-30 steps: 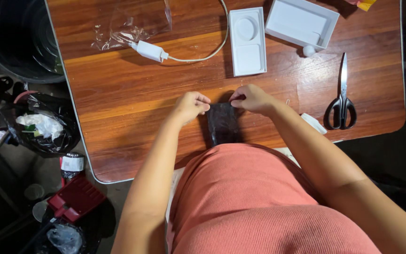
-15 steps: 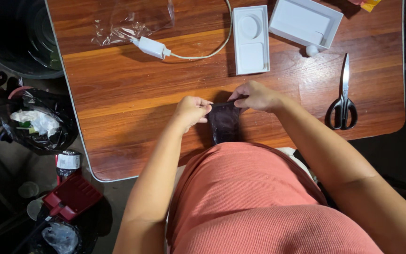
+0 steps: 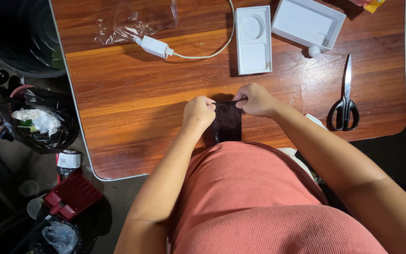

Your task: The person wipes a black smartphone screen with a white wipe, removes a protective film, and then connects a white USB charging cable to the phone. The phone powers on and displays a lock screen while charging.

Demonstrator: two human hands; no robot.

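Two bare hands pinch the far edge of a flat, dark, glossy rectangular slab (image 3: 227, 123) at the near edge of a reddish-brown wooden table (image 3: 132, 103). Left hand (image 3: 199, 112) and right hand (image 3: 254, 99) each close on a top corner. Black-handled steel scissors (image 3: 344, 99) lie well apart to the right.

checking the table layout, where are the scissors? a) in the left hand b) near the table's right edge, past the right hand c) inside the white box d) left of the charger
b: the scissors lie closed on the table near its right edge, beyond the right hand, touching neither hand.
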